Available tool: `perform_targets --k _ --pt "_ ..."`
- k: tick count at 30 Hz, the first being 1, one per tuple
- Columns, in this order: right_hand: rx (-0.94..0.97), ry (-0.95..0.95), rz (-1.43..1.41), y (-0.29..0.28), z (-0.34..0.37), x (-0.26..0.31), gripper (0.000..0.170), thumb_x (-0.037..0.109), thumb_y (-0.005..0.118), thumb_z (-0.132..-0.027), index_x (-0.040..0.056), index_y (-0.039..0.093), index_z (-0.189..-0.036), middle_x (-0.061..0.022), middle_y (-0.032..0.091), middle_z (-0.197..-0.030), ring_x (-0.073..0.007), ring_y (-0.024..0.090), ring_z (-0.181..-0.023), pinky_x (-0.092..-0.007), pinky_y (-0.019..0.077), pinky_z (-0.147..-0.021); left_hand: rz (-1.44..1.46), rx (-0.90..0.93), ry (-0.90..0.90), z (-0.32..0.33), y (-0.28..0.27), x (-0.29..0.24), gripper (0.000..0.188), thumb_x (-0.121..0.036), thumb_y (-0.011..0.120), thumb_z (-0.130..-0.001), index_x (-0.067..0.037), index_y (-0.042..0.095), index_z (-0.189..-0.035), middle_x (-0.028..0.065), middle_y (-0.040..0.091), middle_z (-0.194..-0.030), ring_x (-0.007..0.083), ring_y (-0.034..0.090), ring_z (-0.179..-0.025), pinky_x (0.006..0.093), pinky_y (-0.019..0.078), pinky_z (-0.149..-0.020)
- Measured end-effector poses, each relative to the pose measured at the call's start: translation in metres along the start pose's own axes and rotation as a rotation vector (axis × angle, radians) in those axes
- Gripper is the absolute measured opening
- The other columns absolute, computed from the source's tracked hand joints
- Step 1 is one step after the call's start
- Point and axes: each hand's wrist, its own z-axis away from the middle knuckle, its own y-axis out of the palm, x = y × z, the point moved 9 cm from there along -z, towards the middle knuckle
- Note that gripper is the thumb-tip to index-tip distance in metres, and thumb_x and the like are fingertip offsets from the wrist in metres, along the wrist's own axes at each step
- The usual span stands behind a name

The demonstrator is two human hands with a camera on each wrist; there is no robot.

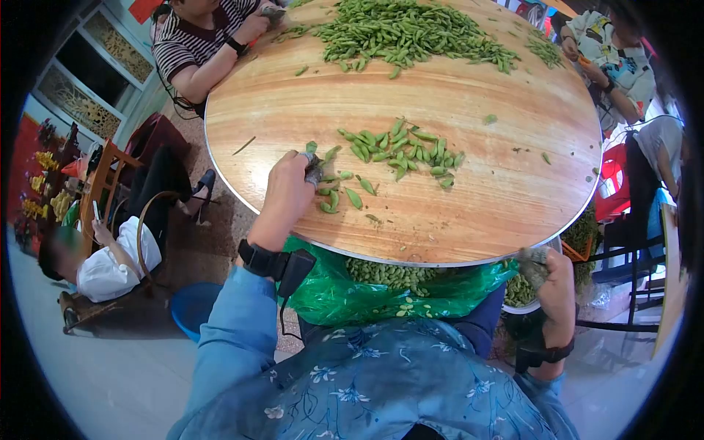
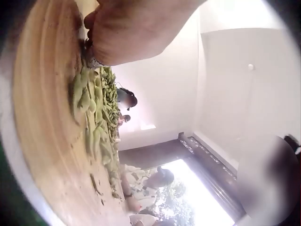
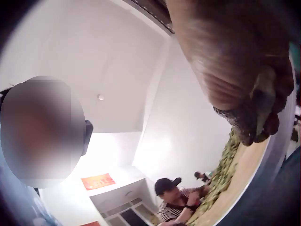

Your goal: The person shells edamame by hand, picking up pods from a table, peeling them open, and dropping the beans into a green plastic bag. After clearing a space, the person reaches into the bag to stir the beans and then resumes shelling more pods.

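Observation:
My left hand reaches onto the round wooden table, its wrapped fingertips right at the near end of a small group of green soybean pods. In the left wrist view, the fingertips overlap the nearest pods; I cannot tell whether they pinch one. At the table's right rim, my right hand is held over a bowl of green beans or pods. Its thumb and fingers, wrapped in grey coverings, pinch a pale green soybean pod in the right wrist view.
A large heap of pods lies at the table's far side. Green plastic with shelled beans spreads over the lap. One person in stripes sits at the far left, another at the far right. A blue basin stands left.

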Motion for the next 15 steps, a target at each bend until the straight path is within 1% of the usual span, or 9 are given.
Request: perform_targets --k 1,5,7,8,10,11,13,14,15 --pt "0.038 -0.08 -0.024 0.011 -0.004 0.013 0.012 0.001 0.06 -0.071 -0.0018 0.058 -0.083 -0.005 0.058 -0.073 -0.0105 0.054 -0.068 -0.0226 0.0428 -0.06 -0.066 0.005 0.039 -0.004 0.002 0.0 0.015 -0.001 0.058 -0.068 0.002 0.057 -0.083 0.0183 0.054 -0.076 0.0319 0.052 -0.066 0.0358 0.041 -0.056" --pt "0.111 -0.069 -0.174 0.049 -0.018 0.041 0.012 0.004 0.06 -0.074 -0.0012 0.059 -0.085 -0.0051 0.059 -0.074 -0.0107 0.055 -0.068 -0.0231 0.0444 -0.062 -0.111 0.042 0.059 -0.008 0.001 -0.01 0.013 -0.002 0.058 -0.068 0.001 0.057 -0.08 0.0191 0.054 -0.075 0.0355 0.052 -0.064 0.0374 0.0408 -0.055" --pt "0.222 -0.121 -0.33 0.073 -0.025 0.062 0.013 0.005 0.058 -0.077 -0.0008 0.059 -0.088 -0.0045 0.059 -0.075 -0.0101 0.056 -0.069 -0.0229 0.045 -0.063 -0.039 0.002 0.002 -0.001 -0.008 -0.019 0.012 -0.002 0.059 -0.067 0.0 0.058 -0.079 0.0167 0.054 -0.068 0.033 0.052 -0.057 0.0359 0.041 -0.052" --pt "0.214 -0.115 -0.329 0.082 -0.029 0.067 0.013 0.005 0.058 -0.077 -0.0008 0.059 -0.088 -0.0045 0.059 -0.075 -0.0101 0.056 -0.069 -0.0229 0.045 -0.063 -0.034 0.007 0.009 0.004 -0.012 -0.032 0.012 -0.002 0.059 -0.067 0.0 0.058 -0.079 0.0167 0.054 -0.068 0.033 0.052 -0.057 0.0359 0.041 -0.052" --pt "0.272 -0.026 -0.524 0.107 -0.034 0.069 0.016 0.006 0.056 -0.078 -0.0016 0.058 -0.093 -0.0028 0.059 -0.078 -0.0094 0.055 -0.074 -0.0219 0.0447 -0.067 0.224 0.05 -0.07 0.02 -0.018 -0.062 0.012 -0.004 0.059 -0.065 -0.002 0.056 -0.076 0.0154 0.052 -0.064 0.0323 0.052 -0.06 0.0387 0.042 -0.053" --pt "0.264 -0.017 -0.521 0.115 -0.038 0.068 0.016 0.006 0.056 -0.078 -0.0016 0.058 -0.093 -0.0028 0.059 -0.078 -0.0094 0.055 -0.074 -0.0219 0.0447 -0.067 0.231 0.059 -0.066 0.027 -0.017 -0.074 0.012 -0.004 0.059 -0.065 -0.002 0.056 -0.076 0.0154 0.052 -0.064 0.0323 0.052 -0.06 0.0387 0.042 -0.053" --pt "0.283 -0.007 -0.7 0.13 -0.043 0.07 0.019 0.007 0.054 -0.08 -0.0002 0.056 -0.098 -0.001 0.059 -0.081 -0.0076 0.054 -0.074 -0.0206 0.0434 -0.065 0.177 -0.045 0.202 0.043 -0.025 -0.114 0.013 -0.002 0.063 -0.065 -0.002 0.058 -0.077 0.0118 0.052 -0.061 0.0265 0.051 -0.051 0.0317 0.0406 -0.047" --pt "0.277 0.001 -0.698 0.131 -0.044 0.071 0.019 0.007 0.054 -0.08 -0.0002 0.056 -0.098 -0.001 0.059 -0.081 -0.0076 0.054 -0.074 -0.0206 0.0434 -0.065 0.184 -0.039 0.203 0.047 -0.022 -0.12 0.013 -0.002 0.063 -0.065 -0.002 0.058 -0.077 0.0118 0.052 -0.061 0.0265 0.051 -0.051 0.0317 0.0406 -0.047" --pt "0.321 0.093 -0.777 0.137 -0.043 0.067 0.019 0.007 0.054 -0.08 0.0004 0.056 -0.098 -0.0006 0.058 -0.082 -0.0069 0.053 -0.074 -0.0202 0.0426 -0.064 0.191 -0.05 0.27 0.052 -0.022 -0.131 0.013 -0.002 0.063 -0.064 -0.002 0.058 -0.076 0.0117 0.052 -0.062 0.0272 0.051 -0.053 0.0325 0.0408 -0.047"
